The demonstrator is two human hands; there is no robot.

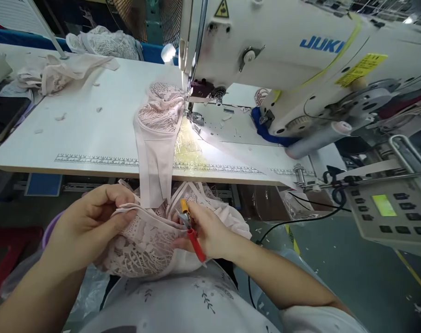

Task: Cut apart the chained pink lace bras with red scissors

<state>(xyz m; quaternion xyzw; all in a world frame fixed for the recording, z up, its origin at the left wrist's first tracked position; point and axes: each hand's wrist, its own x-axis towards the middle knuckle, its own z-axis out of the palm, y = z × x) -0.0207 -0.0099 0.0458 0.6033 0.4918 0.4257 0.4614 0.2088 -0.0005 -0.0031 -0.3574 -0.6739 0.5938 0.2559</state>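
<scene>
My left hand [89, 219] is closed, pinching the bound edge of a pale pink lace garment [144, 243] that lies in my lap. My right hand [210, 231] grips small thread snips [191, 229] with a yellow and a red handle, their tips at the garment's edge. A strip of the same pink lace fabric [158, 134] runs up over the table edge to the needle area [188, 108] of the white sewing machine [283, 51].
The white table [92, 125] has a printed ruler along its front edge. Loose pink fabric pieces [58, 71] lie at its far left. A grey control panel [387, 208] hangs at the right with black cables. A dark phone-like object [4, 115] sits far left.
</scene>
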